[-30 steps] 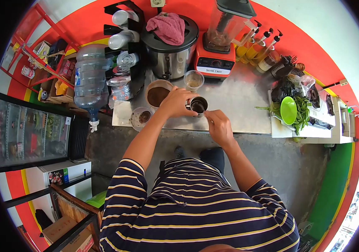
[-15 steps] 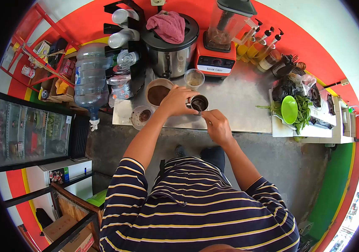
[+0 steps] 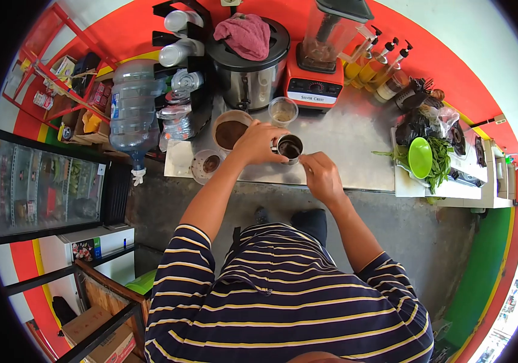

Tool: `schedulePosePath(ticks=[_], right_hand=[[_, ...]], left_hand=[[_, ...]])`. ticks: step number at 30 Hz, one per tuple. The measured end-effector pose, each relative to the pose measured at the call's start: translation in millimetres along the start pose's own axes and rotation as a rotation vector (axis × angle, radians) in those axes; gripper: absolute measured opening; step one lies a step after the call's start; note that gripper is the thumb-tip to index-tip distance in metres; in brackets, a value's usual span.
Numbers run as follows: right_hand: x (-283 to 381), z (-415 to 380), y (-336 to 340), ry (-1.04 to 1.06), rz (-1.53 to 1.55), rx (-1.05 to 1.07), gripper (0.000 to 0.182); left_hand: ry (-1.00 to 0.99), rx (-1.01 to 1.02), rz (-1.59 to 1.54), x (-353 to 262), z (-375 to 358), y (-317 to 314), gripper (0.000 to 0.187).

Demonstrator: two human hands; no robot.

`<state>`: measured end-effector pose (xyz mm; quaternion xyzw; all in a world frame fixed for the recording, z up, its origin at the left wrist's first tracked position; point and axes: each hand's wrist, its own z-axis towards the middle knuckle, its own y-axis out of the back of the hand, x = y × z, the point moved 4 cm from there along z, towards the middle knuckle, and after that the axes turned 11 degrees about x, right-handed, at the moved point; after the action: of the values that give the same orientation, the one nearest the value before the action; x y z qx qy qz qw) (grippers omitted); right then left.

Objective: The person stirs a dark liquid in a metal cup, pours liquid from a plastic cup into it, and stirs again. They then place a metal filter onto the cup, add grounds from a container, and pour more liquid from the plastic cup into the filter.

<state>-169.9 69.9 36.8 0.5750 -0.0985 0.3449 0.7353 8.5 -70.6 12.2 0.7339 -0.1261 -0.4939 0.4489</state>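
Metal cup (image 3: pixel 289 146) stands upright near the counter's (image 3: pixel 356 145) front edge, left hand (image 3: pixel 257 143) clamped round its side; right hand (image 3: pixel 322 175) just right of it, fingers pinched (stirrer unclear).

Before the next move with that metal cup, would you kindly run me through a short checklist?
1. Left hand grips the metal cup: ok.
2. Cup upright on the steel counter: ok.
3. Right hand at the cup's near rim, fingers pinched: ok; what it holds, cannot tell.
4. Cup holds dark contents: ok; how full, cannot tell.
5. Open bowl of brown powder sits close behind the left hand: not ok.
6. Plastic cup stands apart from the hands: ok.
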Motion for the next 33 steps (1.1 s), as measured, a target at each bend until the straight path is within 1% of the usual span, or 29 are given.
schedulePosePath(ticks=[1,2,4,5,7,11,13,14,15,16,20,22,23,24,26,27,28,30,31,32,33], right_hand=[[7,-1,1,0.056,0.058,0.019,0.021],[6,-1,1,0.056,0.06,0.019,0.021],[0,1,4,-0.011,0.045,0.039,0.018],[-1,2,5,-0.012,0.043,0.039,0.018],[-2,7,9,-0.043,-0.016,-0.013,0.016],[7,7,9,0.024,0.04,0.051,0.015],[-1,10,17,-0.053,0.026,-0.042,0.014],[0,10,19,-0.053,0.024,-0.043,0.014],[0,11,19,-0.053,0.022,0.0,0.014],[2,10,18,-0.057,0.021,0.042,0.013],[3,21,22,-0.017,0.072,0.071,0.014],[-1,31,29,-0.052,0.047,0.028,0.013],[-2,37,32,-0.074,0.009,0.084,0.011],[1,42,36,-0.078,0.017,0.084,0.011],[3,51,35,-0.119,-0.01,0.253,0.016],[0,55,35,-0.168,0.018,0.283,0.022],[-2,59,35,-0.176,0.022,0.279,0.022],[-9,64,34,-0.274,0.138,0.287,0.022],[-18,61,28,-0.275,0.186,0.182,0.023],[-21,55,22,-0.283,0.185,0.176,0.023],[-26,50,19,-0.365,0.242,0.124,0.024]], left_hand=[[0.004,0.001,0.001,2,-1,-1,0.078],[-0.013,-0.01,0.002,2,-1,-2,0.077],[-0.033,-0.023,0.003,-1,-1,0,0.077],[-0.024,-0.02,0.016,-2,-1,0,0.077],[-0.015,-0.021,0.033,-2,-1,1,0.076],[-0.015,-0.037,0.022,-4,-4,1,0.075],[-0.01,-0.045,0.014,-4,-4,-1,0.075],[-0.051,-0.09,0.002,-3,-4,-2,0.075],[-0.09,-0.134,-0.011,-3,-5,-1,0.076],[-0.092,-0.132,-0.013,-2,-6,-2,0.076],[-0.128,-0.15,0.005,-1,-5,-2,0.075],[-0.133,-0.149,-0.009,0,-6,-3,0.075],[-0.127,-0.141,-0.022,1,-6,-3,0.075],[-0.12,-0.132,-0.035,1,-7,-3,0.076],[-0.124,-0.136,-0.026,1,-7,-5,0.076],[-0.135,-0.149,-0.019,1,-6,-5,0.077],[-0.138,-0.139,-0.02,2,-6,-5,0.077],[-0.124,-0.136,-0.013,3,-4,-6,0.077],[-0.129,-0.127,-0.014,2,-5,-7,0.077],[-0.122,-0.117,-0.029,3,-5,-6,0.076],[-0.116,-0.113,-0.043,3,-5,-4,0.075]])
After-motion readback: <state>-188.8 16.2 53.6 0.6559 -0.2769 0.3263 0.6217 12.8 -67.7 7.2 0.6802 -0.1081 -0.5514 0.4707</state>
